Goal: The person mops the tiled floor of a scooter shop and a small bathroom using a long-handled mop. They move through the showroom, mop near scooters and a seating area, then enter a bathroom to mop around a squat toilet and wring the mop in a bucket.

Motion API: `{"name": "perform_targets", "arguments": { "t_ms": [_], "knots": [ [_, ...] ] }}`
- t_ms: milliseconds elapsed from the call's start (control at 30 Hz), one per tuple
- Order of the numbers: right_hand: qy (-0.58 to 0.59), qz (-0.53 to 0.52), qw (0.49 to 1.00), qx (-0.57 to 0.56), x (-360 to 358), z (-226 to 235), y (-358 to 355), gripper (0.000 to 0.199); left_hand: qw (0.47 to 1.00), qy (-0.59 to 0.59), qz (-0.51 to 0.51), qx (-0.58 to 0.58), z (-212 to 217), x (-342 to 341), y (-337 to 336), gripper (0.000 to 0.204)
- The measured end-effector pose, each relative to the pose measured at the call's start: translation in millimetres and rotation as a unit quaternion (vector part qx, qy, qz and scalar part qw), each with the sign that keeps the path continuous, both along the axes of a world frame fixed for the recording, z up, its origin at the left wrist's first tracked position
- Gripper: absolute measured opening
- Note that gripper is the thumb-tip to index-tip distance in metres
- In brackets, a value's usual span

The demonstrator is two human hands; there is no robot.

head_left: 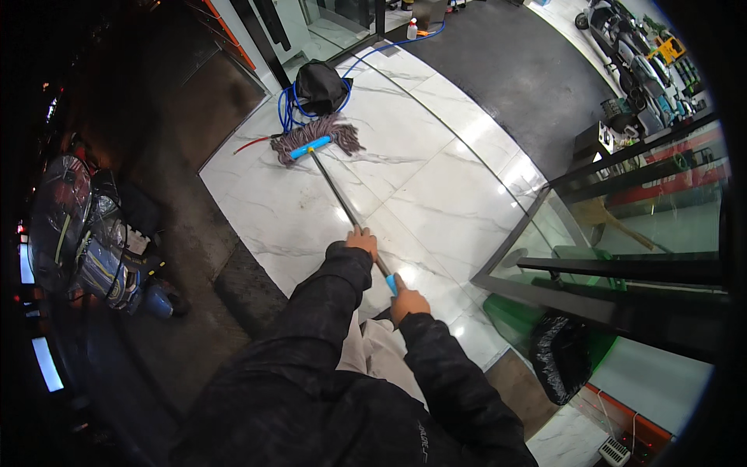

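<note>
I hold a long mop by its dark metal handle (338,194). My left hand (362,241) grips the shaft higher up, and my right hand (407,302) grips the blue end of the handle near my body. The mop head (315,138), greyish-purple strings on a blue clamp, lies on the white marble floor (436,187) far in front of me. Both arms wear black sleeves.
A black bag (320,86) sits on a coiled blue hose (289,109) just beyond the mop head. A glass door with a dark frame (622,268) stands open on the right, with a black bin bag (560,354) below it. Parked scooters (93,249) line the dark pavement at left.
</note>
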State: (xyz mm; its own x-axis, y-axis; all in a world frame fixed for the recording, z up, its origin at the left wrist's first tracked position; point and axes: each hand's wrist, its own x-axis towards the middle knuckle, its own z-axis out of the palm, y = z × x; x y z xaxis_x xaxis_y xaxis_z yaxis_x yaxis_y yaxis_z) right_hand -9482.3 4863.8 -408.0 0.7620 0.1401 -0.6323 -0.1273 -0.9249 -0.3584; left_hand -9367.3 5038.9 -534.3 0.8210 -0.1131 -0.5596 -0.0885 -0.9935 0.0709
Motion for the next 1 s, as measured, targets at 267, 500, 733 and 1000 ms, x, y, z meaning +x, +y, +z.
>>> {"name": "perform_targets", "arguments": {
  "t_ms": [267,500,733,1000],
  "knots": [
    [0.088,-0.076,0.993,-0.032,-192,137,-173,0.070,0.950,0.131,-0.236,-0.158,53,-192,-193,0.044],
    [0.142,-0.109,0.962,-0.205,-267,277,-200,0.047,0.794,0.235,-0.364,-0.426,174,-221,-196,0.020],
    [0.003,-0.055,0.998,-0.027,-110,185,-47,0.062,0.899,0.135,-0.297,-0.292,76,-87,-66,0.015],
    [-0.026,-0.033,0.997,0.059,78,-4,150,0.069,0.947,-0.124,-0.283,-0.092,-44,124,160,0.021]
  ]
}}
